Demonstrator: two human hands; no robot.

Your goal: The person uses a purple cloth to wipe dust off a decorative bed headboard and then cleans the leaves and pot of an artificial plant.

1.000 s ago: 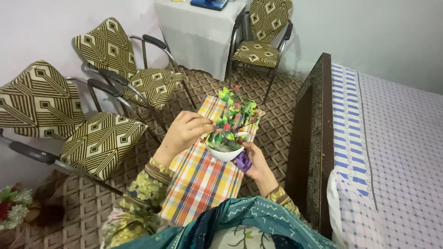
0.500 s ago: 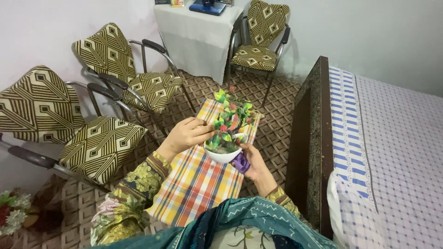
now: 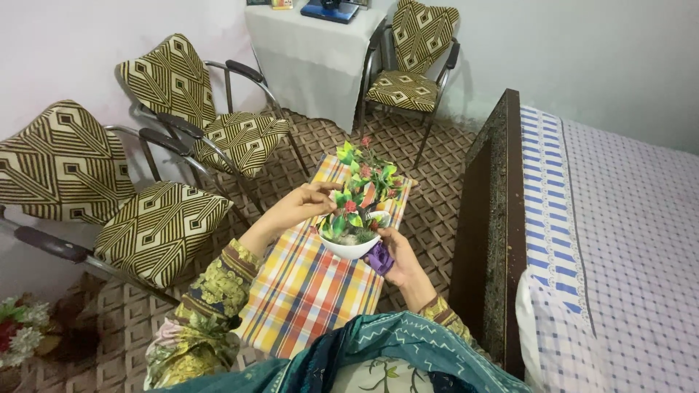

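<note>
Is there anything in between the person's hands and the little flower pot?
No, nothing visible does. The right hand holds the white pot from below, with a purple cloth bunched in the fingers against the pot's side. The left hand is right at the plastic leaves and flowers, fingers touching them.

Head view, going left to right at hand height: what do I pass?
Patterned chair cushion → left hand → white bowl of artificial flowers → right hand → dark bed footboard → checked bedsheet.
</note>
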